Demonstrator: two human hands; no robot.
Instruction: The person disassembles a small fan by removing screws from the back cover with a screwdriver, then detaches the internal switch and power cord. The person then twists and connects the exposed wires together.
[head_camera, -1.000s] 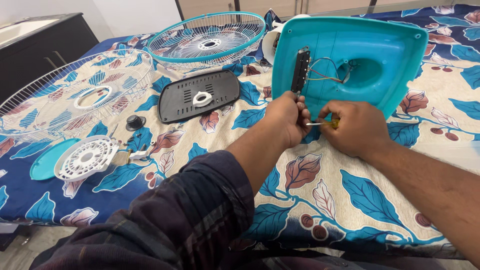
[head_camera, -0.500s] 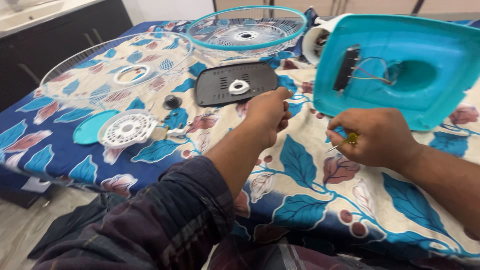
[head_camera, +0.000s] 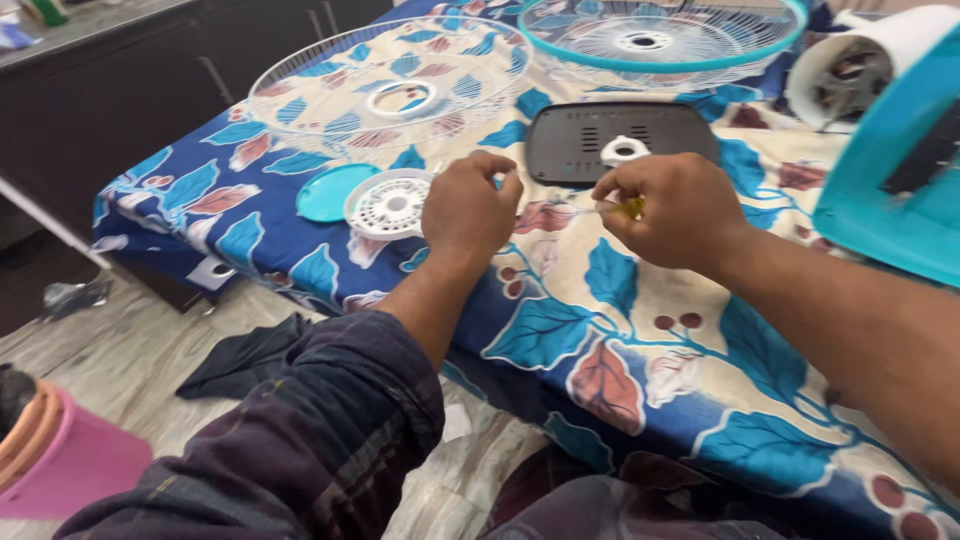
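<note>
My right hand (head_camera: 672, 208) is closed around a small screwdriver with a yellow handle (head_camera: 630, 207), its thin shaft pointing left toward my left hand (head_camera: 468, 204). The left hand's fingers are curled and pinched together near the shaft's tip; whatever sits between them is hidden. Both hands hover over the flower-printed cloth (head_camera: 600, 340), just in front of a dark grey vented panel (head_camera: 612, 140). A round white perforated cap (head_camera: 388, 204) and a teal disc (head_camera: 332, 190) lie left of the left hand.
A white wire fan guard (head_camera: 392, 80) lies at the back left, a teal-rimmed guard (head_camera: 655, 35) behind the panel. A white motor housing (head_camera: 860, 70) and the teal fan base (head_camera: 900, 170) are at the right. Dark clothes (head_camera: 250, 360) and a pink tub (head_camera: 75, 460) are on the floor.
The view has swung left and down, away from the teal base. Both hands have moved off the base and now meet over the cloth in front of the grey panel.
</note>
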